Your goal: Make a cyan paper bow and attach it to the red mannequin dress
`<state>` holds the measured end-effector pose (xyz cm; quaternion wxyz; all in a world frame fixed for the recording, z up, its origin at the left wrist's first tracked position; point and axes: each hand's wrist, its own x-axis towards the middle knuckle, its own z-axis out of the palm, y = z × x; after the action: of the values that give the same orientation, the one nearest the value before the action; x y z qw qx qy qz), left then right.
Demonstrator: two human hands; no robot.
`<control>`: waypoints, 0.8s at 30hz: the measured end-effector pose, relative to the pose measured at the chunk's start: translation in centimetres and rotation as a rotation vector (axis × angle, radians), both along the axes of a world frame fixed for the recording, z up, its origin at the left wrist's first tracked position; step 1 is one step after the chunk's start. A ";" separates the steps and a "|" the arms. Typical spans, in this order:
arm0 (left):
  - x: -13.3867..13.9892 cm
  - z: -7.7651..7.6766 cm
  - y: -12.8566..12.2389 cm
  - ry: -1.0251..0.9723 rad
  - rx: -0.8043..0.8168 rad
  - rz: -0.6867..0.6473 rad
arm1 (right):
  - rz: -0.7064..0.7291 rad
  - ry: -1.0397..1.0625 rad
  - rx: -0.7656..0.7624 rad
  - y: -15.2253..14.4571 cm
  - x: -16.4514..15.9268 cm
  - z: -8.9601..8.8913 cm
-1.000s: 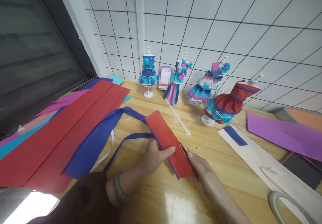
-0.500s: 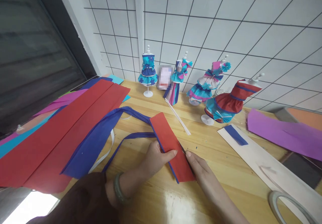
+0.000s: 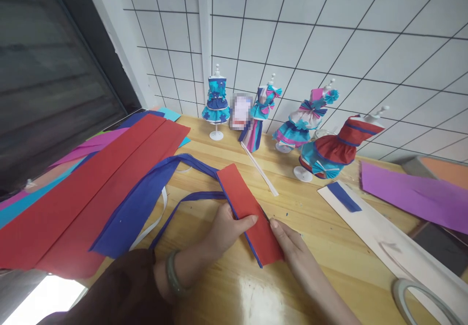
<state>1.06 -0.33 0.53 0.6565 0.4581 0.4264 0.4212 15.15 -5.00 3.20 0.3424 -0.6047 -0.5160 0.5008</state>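
A short red strip [image 3: 245,196] of paper or cloth with blue edging lies slanted over the table in front of me. My left hand [image 3: 224,230] is closed on its left edge, thumb flat on top and fingers hidden beneath. At the opposite edge, my right hand [image 3: 290,242] pinches the strip between thumb and fingers. A thin dark sliver shows along that edge by the right fingertips; what it is I cannot tell. A long blue band [image 3: 135,205] runs from the left up to the strip, and a thinner blue tail reaches its left edge lower down.
Large red sheets [image 3: 120,169] lie over other coloured sheets at left. Several small dress forms, one in a red dress [image 3: 336,147], stand along the tiled wall. A white sheet [image 3: 387,237], a purple sheet [image 3: 409,196] and a tape roll [image 3: 400,298] lie at right.
Both hands keep their hold on the red strip, almost unmoved. Less of the dark sliver at its right edge shows now. The view has shifted slightly.
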 end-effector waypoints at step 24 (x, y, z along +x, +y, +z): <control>0.0 0.1 0.2 0.039 0.003 0.054 | -0.015 0.004 0.033 0.1 -0.2 0.1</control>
<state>1.05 -0.14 0.64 0.6356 0.4557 0.4507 0.4304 14.94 -4.93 3.32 0.3571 -0.6018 -0.5188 0.4911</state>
